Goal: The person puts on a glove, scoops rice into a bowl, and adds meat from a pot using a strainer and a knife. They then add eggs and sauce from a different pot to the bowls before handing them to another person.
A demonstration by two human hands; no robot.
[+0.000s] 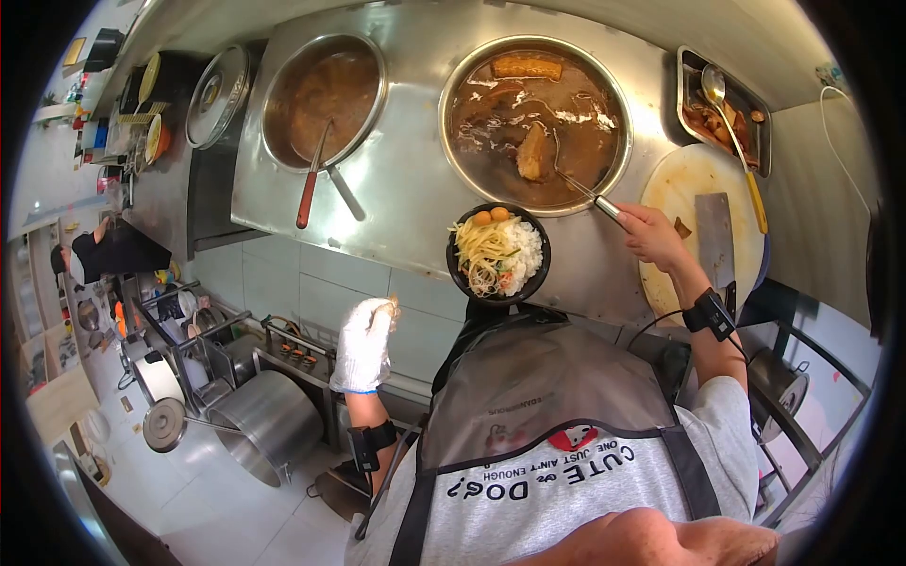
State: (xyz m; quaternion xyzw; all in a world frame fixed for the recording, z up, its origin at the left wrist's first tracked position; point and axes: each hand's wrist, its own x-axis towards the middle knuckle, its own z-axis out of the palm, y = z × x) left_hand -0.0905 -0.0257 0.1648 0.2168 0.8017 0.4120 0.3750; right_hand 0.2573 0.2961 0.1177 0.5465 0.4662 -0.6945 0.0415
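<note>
My right hand (651, 234) is closed around the handle of a long metal utensil (606, 205), whose far end reaches into the large pot of brown broth (620, 170). A browned piece of food (531, 154) lies at that end in the broth. My left hand (366, 344), in a white glove, is raised left of the bowl with its fingers drawn together; whether something small is between them is unclear. Near the counter's front edge sits a black bowl (453, 274) with white rice (522, 253), pale shredded food (478, 247) and two brown eggs (491, 216).
A second pot (376, 113) holds a red-handled ladle (307, 198). At right are a round board (661, 203) with a cleaver (714, 231) and a tray (686, 94) with a spoon (714, 87). Steel pots (269, 424) stand lower left. Another person (123, 247) is far left.
</note>
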